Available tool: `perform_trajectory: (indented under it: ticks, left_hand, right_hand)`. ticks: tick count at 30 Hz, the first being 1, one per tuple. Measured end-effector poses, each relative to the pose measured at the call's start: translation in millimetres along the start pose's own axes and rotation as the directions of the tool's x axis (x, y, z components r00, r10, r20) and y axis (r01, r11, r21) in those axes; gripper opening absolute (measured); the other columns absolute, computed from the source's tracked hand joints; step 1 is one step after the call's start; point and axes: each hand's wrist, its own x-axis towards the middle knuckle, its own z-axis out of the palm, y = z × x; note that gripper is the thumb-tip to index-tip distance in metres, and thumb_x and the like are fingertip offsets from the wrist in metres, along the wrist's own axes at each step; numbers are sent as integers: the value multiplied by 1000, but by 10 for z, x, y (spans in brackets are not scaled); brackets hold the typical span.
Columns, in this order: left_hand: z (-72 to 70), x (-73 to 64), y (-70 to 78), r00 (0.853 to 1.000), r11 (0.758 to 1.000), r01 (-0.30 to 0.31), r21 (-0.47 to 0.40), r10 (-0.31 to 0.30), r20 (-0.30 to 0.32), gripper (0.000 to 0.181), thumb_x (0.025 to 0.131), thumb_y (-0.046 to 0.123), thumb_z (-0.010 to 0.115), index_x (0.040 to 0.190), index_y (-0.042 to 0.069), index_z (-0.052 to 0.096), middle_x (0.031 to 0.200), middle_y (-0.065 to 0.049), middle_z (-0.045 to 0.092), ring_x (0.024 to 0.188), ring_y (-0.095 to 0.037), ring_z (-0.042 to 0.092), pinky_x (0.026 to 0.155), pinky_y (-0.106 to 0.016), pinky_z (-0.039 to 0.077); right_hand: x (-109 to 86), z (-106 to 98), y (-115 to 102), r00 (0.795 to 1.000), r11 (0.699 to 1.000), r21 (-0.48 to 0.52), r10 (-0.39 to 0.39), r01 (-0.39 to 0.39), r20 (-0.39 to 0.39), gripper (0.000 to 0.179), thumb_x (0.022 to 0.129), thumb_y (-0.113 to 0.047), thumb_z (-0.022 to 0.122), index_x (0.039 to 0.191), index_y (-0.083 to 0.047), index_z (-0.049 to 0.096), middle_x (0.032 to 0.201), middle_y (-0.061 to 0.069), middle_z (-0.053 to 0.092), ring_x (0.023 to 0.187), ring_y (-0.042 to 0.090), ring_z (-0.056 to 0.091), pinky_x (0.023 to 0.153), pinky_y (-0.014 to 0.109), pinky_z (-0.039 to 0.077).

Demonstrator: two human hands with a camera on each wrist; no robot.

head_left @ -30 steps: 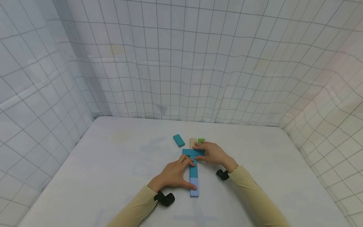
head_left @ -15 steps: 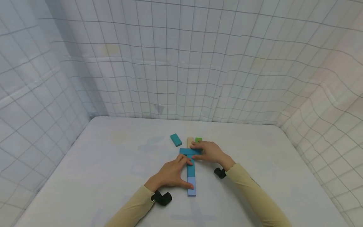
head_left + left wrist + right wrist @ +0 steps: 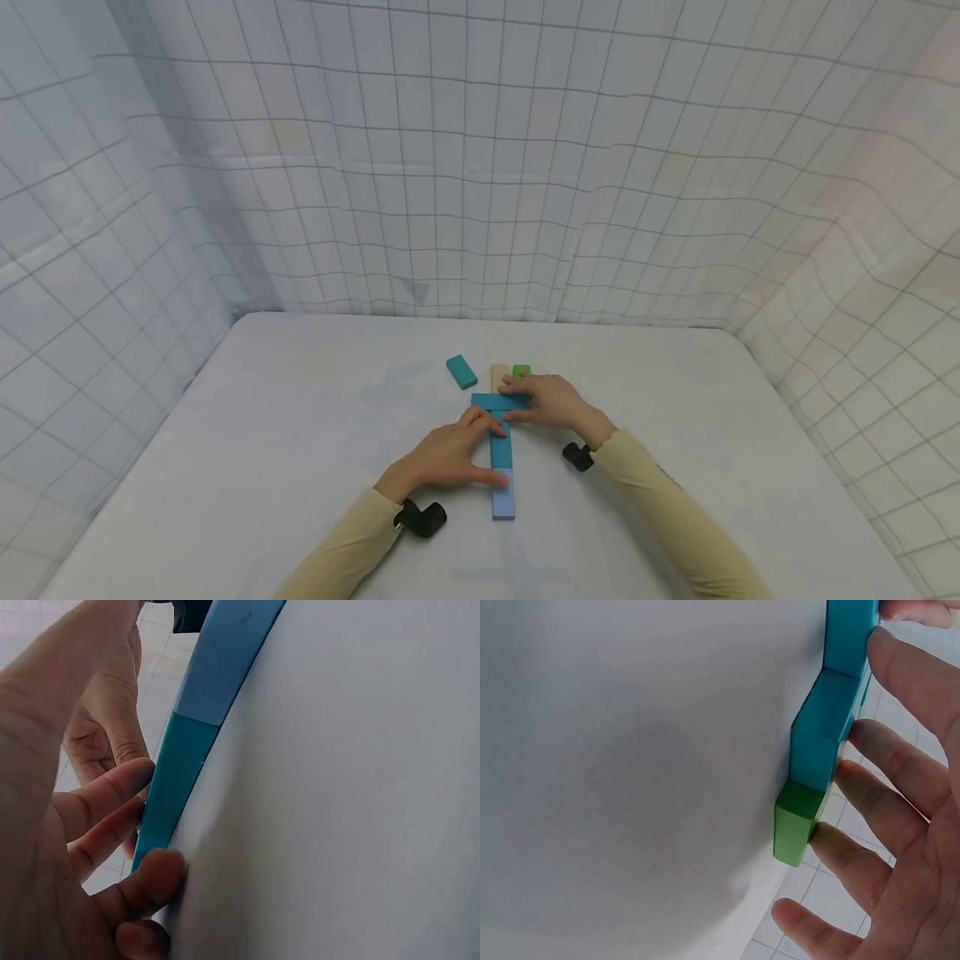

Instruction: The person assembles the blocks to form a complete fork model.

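Flat blocks lie in a cross-like layout on the white table. In the head view, a light blue block (image 3: 503, 505) forms the near end, followed by a teal block (image 3: 501, 452). Across the top of these lies a blue block (image 3: 486, 402), with a tan block (image 3: 498, 377) and a green block (image 3: 522, 368) beyond it. My left hand (image 3: 447, 455) spans the stem from the left, thumb at the light blue block and fingertips at the teal one. My right hand (image 3: 553, 402) touches the crosswise, tan and green blocks with spread fingertips (image 3: 822, 832).
A loose teal block (image 3: 461, 372) lies apart, beyond and left of the layout. White table surface (image 3: 300, 433) surrounds the blocks, and a grid-patterned curtain (image 3: 480, 208) rises behind it and at both sides.
My left thumb has shifted a little away from me along the light blue block, towards the teal one. My right hand keeps its place; the whole head view has drifted slightly.
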Motion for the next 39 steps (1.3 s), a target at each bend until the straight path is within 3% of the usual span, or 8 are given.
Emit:
perform_trajectory:
  ticks: [7, 11, 16, 19, 24, 28, 33, 39]
  left_hand:
    - [-133, 15, -115, 999, 970, -41, -241, 40, -10, 39, 91, 44, 62, 123, 21, 59, 115, 5, 51, 67, -11, 53, 60, -27, 46]
    - [-266, 72, -203, 989, 952, -53, -302, 8, -148, 21, 94, 28, 62, 107, 13, 67, 100, 0, 62, 64, -14, 58, 57, -28, 46]
    - [-473, 182, -352, 902, 982, 87, -166, -148, -405, 17, 90, 26, 67, 98, 11, 70, 96, -3, 65, 81, -18, 59, 66, -34, 48]
    - [-575, 254, -470, 875, 978, 163, -131, -205, -439, 36, 87, 29, 71, 116, 8, 65, 118, -11, 58, 103, -27, 54, 83, -43, 46]
    - [-653, 345, -624, 904, 963, 228, -146, -265, -335, 73, 82, 36, 75, 140, 4, 44, 140, -22, 36, 126, -39, 32, 101, -54, 27]
    - [-617, 415, -712, 921, 957, 280, -78, -290, -259, 86, 77, 45, 76, 142, 1, 40, 140, -24, 37, 126, -41, 32, 102, -56, 23]
    - [-531, 479, -780, 911, 943, 331, 30, -311, -272, 88, 74, 48, 78, 140, 1, 43, 135, -22, 43, 123, -39, 35, 101, -53, 26]
    - [-515, 509, -800, 904, 945, 326, 32, -302, -303, 78, 75, 43, 79, 136, 4, 50, 131, -19, 46, 121, -36, 35, 102, -50, 25]
  right_hand:
    - [7, 9, -5, 1000, 999, 18, 26, -26, 11, 55, 85, -40, 71, 131, -12, 58, 140, 2, 47, 127, 27, 44, 99, 44, 37]
    - [3, 7, -6, 998, 998, 31, 54, -54, 25, 57, 85, -42, 70, 132, -13, 58, 141, 1, 46, 128, 27, 43, 100, 43, 36]
    - [3, 9, -10, 997, 997, 43, 65, -67, 34, 59, 85, -43, 70, 133, -12, 57, 141, 1, 46, 129, 28, 41, 101, 45, 35]
    - [8, 14, -10, 996, 996, 50, 75, -77, 37, 59, 84, -43, 70, 133, -12, 57, 141, 0, 46, 130, 27, 40, 101, 44, 34]
    - [8, 25, -3, 995, 993, 69, 88, -91, 45, 59, 85, -42, 70, 134, -12, 56, 142, -2, 45, 131, 26, 38, 103, 43, 33]
    - [0, 39, 8, 995, 992, 82, 89, -91, 35, 58, 84, -40, 71, 133, -13, 56, 142, -1, 45, 131, 26, 38, 103, 43, 33]
    - [-3, 57, 17, 997, 994, 81, 74, -76, 31, 57, 85, -42, 70, 133, -15, 57, 142, -1, 45, 132, 26, 36, 103, 44, 32]
    - [-1, 46, 26, 997, 995, 69, 66, -68, 32, 57, 85, -42, 69, 134, -16, 56, 143, -2, 44, 133, 26, 36, 104, 43, 31]
